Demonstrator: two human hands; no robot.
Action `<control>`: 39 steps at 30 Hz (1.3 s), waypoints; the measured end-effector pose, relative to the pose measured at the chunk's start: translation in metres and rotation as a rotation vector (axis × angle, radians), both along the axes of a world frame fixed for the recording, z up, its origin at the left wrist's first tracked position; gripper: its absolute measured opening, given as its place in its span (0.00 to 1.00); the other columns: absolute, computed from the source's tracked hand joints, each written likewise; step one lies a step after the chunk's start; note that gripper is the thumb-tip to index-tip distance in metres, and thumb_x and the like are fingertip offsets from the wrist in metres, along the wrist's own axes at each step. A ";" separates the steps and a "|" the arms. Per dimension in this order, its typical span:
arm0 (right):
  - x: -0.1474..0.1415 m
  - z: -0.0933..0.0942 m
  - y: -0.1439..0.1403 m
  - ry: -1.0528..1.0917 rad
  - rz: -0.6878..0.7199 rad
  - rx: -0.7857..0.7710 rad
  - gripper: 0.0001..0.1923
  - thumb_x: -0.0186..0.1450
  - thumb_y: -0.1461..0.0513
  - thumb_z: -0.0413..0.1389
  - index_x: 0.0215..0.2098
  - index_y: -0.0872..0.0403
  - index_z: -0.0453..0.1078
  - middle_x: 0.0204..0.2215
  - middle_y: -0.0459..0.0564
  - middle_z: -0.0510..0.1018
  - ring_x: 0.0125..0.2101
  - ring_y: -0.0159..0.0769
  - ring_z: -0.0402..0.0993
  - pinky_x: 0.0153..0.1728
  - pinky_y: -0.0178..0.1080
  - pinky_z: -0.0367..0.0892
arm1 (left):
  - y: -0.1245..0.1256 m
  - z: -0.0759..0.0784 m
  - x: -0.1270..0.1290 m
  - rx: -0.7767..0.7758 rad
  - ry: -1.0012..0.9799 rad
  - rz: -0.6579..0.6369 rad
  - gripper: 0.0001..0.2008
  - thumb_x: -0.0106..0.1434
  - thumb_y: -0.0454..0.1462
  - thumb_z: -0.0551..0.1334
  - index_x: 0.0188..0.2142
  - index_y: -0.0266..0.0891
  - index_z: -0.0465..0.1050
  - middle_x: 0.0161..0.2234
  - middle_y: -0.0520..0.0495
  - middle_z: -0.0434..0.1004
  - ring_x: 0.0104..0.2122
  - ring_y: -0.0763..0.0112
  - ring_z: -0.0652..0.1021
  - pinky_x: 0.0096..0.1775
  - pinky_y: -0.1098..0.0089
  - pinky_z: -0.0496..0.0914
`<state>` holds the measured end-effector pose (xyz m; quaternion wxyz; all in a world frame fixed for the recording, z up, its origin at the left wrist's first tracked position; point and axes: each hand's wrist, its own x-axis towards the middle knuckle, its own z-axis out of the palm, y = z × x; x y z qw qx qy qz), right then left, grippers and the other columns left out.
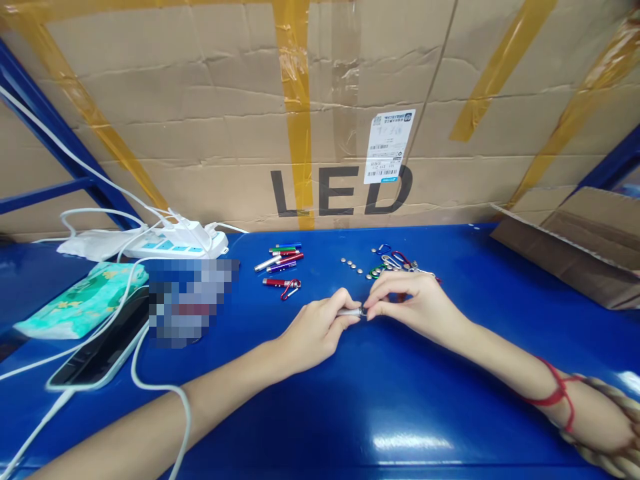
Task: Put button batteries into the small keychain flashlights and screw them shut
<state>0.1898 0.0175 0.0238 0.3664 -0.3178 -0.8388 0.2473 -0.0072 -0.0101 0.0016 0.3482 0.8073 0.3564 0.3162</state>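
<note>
My left hand (313, 327) pinches a small silver penlight tube (349, 311) between thumb and fingers, its end pointing right. Thumb and fingertips of my right hand (420, 300) meet at that end, closed on a tiny part that I cannot make out. Beyond my left hand lies a red penlight with a carabiner clip (283, 285). Several loose coloured penlight tubes (285, 261) lie behind it. Small round button cells (352, 265) form a short row. Near my right hand is a pile of coloured carabiner clips (393, 259), partly hidden by that hand.
On the left are a phone (103, 343), a green tissue pack (83, 300), a white power strip (175, 243) and loose white cables (187, 407), one across my left forearm. An open carton (575, 247) stands right. A large cardboard box (225, 133) backs the blue table (350, 420).
</note>
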 end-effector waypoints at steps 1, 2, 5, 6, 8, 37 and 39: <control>0.000 0.000 0.000 -0.016 -0.013 -0.041 0.11 0.56 0.54 0.60 0.22 0.52 0.76 0.24 0.47 0.77 0.26 0.32 0.71 0.29 0.35 0.65 | 0.000 0.000 0.000 0.006 0.013 -0.006 0.03 0.66 0.31 0.52 0.35 0.39 0.59 0.32 0.51 0.71 0.32 0.68 0.73 0.30 0.74 0.61; 0.000 0.000 -0.001 -0.031 -0.024 -0.081 0.12 0.56 0.53 0.60 0.22 0.52 0.76 0.23 0.48 0.76 0.26 0.33 0.71 0.29 0.35 0.65 | -0.001 0.000 0.000 0.016 0.026 -0.011 0.04 0.66 0.31 0.52 0.34 0.39 0.59 0.33 0.51 0.71 0.33 0.68 0.73 0.31 0.74 0.61; 0.000 0.000 -0.002 -0.063 -0.048 -0.165 0.12 0.55 0.53 0.61 0.22 0.53 0.75 0.23 0.48 0.76 0.25 0.33 0.70 0.29 0.36 0.64 | -0.001 0.000 -0.001 0.043 0.053 -0.020 0.05 0.66 0.30 0.52 0.33 0.39 0.59 0.35 0.51 0.72 0.35 0.67 0.74 0.32 0.74 0.61; 0.000 0.000 -0.002 -0.065 -0.056 -0.175 0.11 0.55 0.54 0.61 0.21 0.53 0.75 0.24 0.48 0.76 0.26 0.33 0.70 0.30 0.36 0.64 | -0.001 0.000 -0.001 0.046 0.054 -0.021 0.05 0.66 0.30 0.52 0.33 0.39 0.59 0.35 0.51 0.72 0.35 0.67 0.74 0.32 0.74 0.61; -0.001 -0.001 -0.003 -0.056 -0.074 -0.180 0.10 0.54 0.55 0.62 0.22 0.53 0.75 0.24 0.48 0.77 0.26 0.33 0.70 0.30 0.36 0.64 | 0.000 -0.001 -0.001 0.045 0.043 -0.019 0.04 0.66 0.30 0.52 0.34 0.39 0.59 0.34 0.51 0.72 0.35 0.67 0.74 0.31 0.74 0.61; -0.009 0.007 -0.009 0.112 -0.130 -0.792 0.16 0.43 0.52 0.66 0.20 0.57 0.74 0.18 0.46 0.74 0.16 0.23 0.61 0.18 0.29 0.60 | -0.003 -0.001 0.000 0.029 0.066 0.044 0.02 0.67 0.33 0.50 0.39 0.40 0.58 0.34 0.49 0.73 0.33 0.66 0.74 0.31 0.73 0.65; -0.007 0.005 -0.008 0.106 -0.113 -0.780 0.16 0.45 0.52 0.66 0.20 0.57 0.74 0.18 0.46 0.74 0.17 0.23 0.61 0.18 0.29 0.60 | -0.002 -0.002 0.000 0.002 0.056 0.047 0.04 0.67 0.33 0.51 0.42 0.40 0.58 0.34 0.50 0.73 0.33 0.66 0.74 0.32 0.73 0.65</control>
